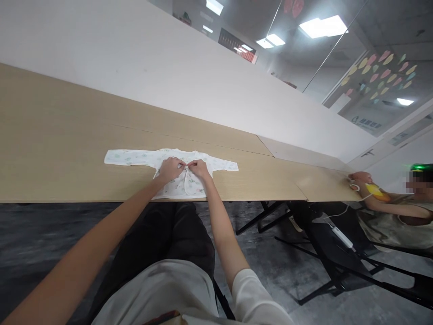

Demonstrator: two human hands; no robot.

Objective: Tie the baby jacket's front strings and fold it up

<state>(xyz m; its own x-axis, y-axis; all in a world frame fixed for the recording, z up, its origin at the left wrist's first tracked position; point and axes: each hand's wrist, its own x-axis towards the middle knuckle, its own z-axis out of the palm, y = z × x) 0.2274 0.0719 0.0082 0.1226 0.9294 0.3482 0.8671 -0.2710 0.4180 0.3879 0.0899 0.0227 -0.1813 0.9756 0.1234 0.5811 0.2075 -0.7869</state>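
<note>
A small white baby shirt (176, 187) with a faint green print lies flat on the wooden table, both sleeves stretched out sideways. My left hand (172, 168) rests on its left front, thumb and fingertips pinched together near the middle of the chest. From the other side my right hand (199, 167) meets it, also pinching at the centre front. Between the fingertips the shirt's fabric is gathered at the front opening. Any tie or snap there is too small to make out. Below the hands the front edge curves down to the hem.
The pale wooden table (61, 122) runs along a white wall (162, 72) with glass above. At the right another person (399, 212) sits with an arm on the table near a doll (362, 177). A black folding chair (338, 253) holds a white power strip (342, 236).
</note>
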